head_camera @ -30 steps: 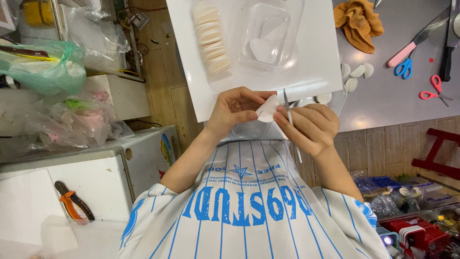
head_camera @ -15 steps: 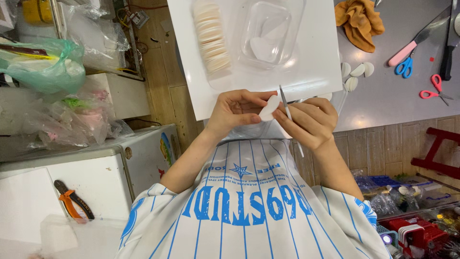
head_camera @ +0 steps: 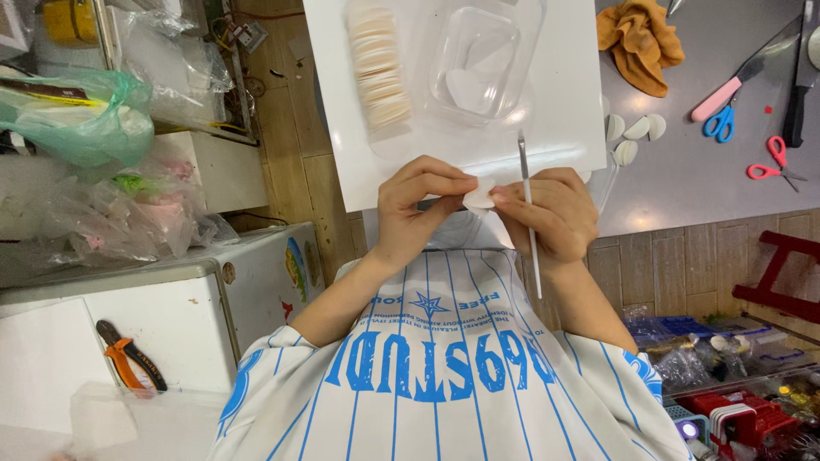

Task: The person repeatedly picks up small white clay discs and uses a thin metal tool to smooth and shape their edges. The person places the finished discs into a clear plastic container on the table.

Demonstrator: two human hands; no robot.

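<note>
My left hand (head_camera: 417,207) and my right hand (head_camera: 547,213) meet just above my striped shirt, at the near edge of a white board (head_camera: 581,102). Both pinch a small white round piece (head_camera: 479,195) between their fingertips. My right hand also grips a thin white-handled tool (head_camera: 530,224), whose metal tip points up over the board. On the board lie a row of stacked white round pieces (head_camera: 380,72) and a clear plastic container (head_camera: 478,64) with a few white pieces inside.
On the grey table to the right lie loose white half-rounds (head_camera: 634,132), an orange cloth (head_camera: 639,38), a pink-handled knife (head_camera: 726,90), blue scissors (head_camera: 720,124), red scissors (head_camera: 773,162) and a black-handled knife (head_camera: 799,94). Plastic bags (head_camera: 81,128) and orange pliers (head_camera: 128,357) sit on the left.
The thin tool has swung from a slant to nearly upright in my right hand. The white piece now sits lower between both sets of fingertips.
</note>
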